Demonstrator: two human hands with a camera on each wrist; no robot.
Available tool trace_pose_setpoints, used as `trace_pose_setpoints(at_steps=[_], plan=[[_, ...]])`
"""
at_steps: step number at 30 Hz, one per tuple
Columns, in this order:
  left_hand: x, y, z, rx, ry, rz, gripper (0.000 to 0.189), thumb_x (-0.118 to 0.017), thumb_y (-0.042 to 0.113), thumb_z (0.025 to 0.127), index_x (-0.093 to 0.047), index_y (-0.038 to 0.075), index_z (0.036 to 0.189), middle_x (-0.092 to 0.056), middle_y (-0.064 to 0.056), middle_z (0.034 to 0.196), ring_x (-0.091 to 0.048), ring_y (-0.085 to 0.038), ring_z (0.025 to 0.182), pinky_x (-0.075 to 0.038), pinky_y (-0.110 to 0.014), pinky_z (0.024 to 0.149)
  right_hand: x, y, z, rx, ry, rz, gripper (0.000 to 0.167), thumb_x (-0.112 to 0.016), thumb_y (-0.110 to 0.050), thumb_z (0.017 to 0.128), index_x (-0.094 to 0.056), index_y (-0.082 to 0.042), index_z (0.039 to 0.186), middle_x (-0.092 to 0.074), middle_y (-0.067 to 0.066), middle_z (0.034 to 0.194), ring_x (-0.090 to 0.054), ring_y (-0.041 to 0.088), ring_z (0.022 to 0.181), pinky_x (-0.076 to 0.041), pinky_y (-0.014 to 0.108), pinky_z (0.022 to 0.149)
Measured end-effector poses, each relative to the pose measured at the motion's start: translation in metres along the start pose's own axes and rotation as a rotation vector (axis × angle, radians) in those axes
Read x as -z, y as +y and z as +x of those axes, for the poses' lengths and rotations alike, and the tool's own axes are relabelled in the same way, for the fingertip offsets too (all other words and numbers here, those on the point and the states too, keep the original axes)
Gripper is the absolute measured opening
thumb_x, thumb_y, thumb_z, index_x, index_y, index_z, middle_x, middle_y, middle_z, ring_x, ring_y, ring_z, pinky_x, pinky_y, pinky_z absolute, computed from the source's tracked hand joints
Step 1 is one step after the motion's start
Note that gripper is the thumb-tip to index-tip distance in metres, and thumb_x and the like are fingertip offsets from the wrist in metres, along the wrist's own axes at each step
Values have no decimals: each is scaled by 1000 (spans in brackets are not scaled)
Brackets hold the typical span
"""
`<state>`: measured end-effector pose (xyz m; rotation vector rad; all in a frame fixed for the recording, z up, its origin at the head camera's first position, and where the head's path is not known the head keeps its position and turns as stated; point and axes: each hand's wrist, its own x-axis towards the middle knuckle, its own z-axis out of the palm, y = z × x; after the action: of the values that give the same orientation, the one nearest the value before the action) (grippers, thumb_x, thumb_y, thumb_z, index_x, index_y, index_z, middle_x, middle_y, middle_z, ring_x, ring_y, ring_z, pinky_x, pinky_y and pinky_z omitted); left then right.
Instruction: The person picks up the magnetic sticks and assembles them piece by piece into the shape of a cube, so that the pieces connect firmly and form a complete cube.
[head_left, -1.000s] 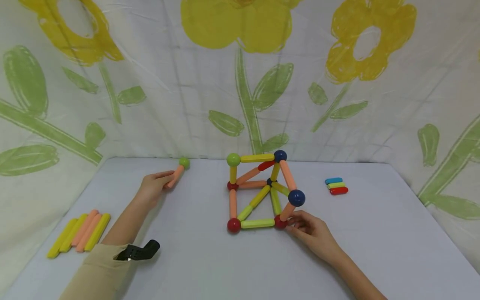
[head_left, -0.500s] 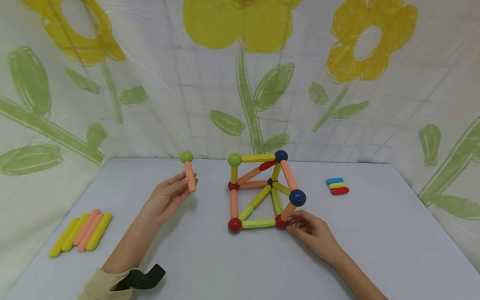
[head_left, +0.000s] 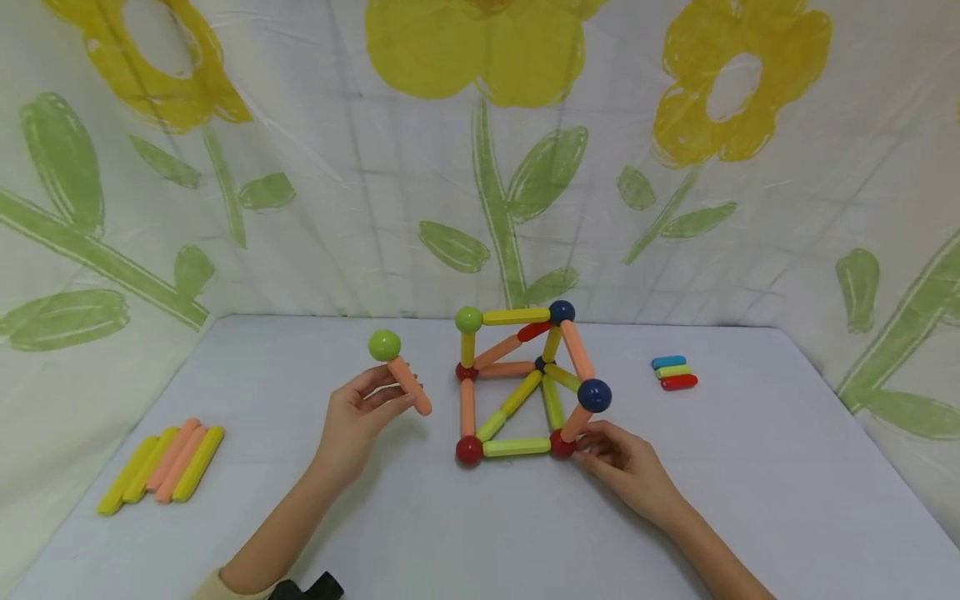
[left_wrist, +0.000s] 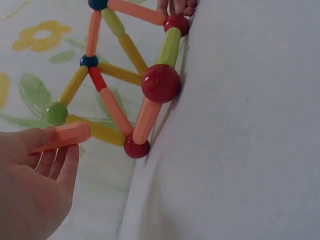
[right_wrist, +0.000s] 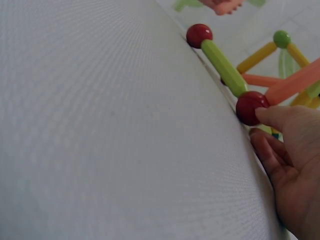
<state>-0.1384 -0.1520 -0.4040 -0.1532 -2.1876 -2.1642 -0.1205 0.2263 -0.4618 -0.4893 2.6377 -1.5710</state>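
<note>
My left hand pinches an orange magnetic stick, held above the table with a green ball on its upper end. In the left wrist view the stick lies between thumb and fingers; its ball is out of sight. To the right stands a frame of magnetic sticks and balls, with a blue ball at its upper front right and a front left red ball. My right hand grips the front right red ball, thumb on its side and fingers curled low beside it.
Several yellow and orange sticks lie side by side at the table's left. Three short sticks, blue, green and red, lie beyond the frame at right. A flower-patterned cloth hangs behind the table.
My left hand has lifted the orange stick with its green ball and brought it right and nearer, the stick's lower end swinging toward the frame. The right hand and the frame stay put.
</note>
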Motion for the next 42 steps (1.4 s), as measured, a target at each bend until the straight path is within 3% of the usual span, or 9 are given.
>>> trace_pose_setpoints(at_steps=[4,7,13,19,28,34,39,42], plan=[[-14,-1,-8,-116,-51,64,37,-75,-8,92,-66,-6,128,-74,-8,114,-72,-11,104,-61,-25,92,0,0,0,7,5,-4,29,-74,-7,99,-68,-6,127,-74,8,113,-63,6,92,-59,20,79],[-24,-2,-13,-161,-89,68,34,-75,-12,89,-67,-10,122,-72,-19,112,-72,-10,101,-62,-25,88,-1,-1,0,13,4,-7,30,-74,-6,98,-68,-5,127,-75,9,113,-64,7,92,-59,20,79],[-41,-9,-19,-183,-144,32,35,-77,-14,86,-68,-12,120,-71,-28,111,-72,-8,102,-62,-27,88,0,-2,0,8,2,-9,30,-74,-7,98,-68,-6,128,-75,8,113,-64,6,92,-59,20,79],[-51,-18,-20,-181,-193,-6,36,-78,-13,86,-71,-9,121,-72,-28,110,-73,-11,102,-63,-31,89,1,-3,-1,-15,9,-14,30,-75,-9,98,-69,-8,127,-75,7,113,-63,7,91,-58,20,79],[-55,-22,-19,-223,-207,8,34,-77,-12,87,-70,-10,121,-72,-28,112,-72,-13,105,-62,-30,90,3,-4,-2,-35,5,-22,29,-76,-12,98,-70,-10,126,-75,5,113,-63,9,91,-58,19,79],[-55,-20,-20,-197,-213,34,32,-77,-10,89,-71,-9,120,-73,-26,115,-73,-17,108,-62,-30,92,3,-3,-1,-11,7,-25,29,-75,-10,98,-69,-9,126,-74,6,113,-62,9,90,-57,19,77],[-45,-18,-20,-138,-191,86,40,-79,-8,89,-71,-4,127,-74,-20,122,-73,-19,111,-61,-29,92,1,-2,-1,3,7,-20,29,-75,-8,98,-69,-7,127,-75,7,112,-63,8,89,-58,20,77],[-34,-15,-20,-173,-161,128,43,-78,-9,89,-69,-5,130,-72,-22,126,-73,-25,113,-60,-27,93,-1,-1,0,10,8,-14,30,-75,-7,98,-69,-7,127,-75,8,112,-63,7,90,-58,20,78]])
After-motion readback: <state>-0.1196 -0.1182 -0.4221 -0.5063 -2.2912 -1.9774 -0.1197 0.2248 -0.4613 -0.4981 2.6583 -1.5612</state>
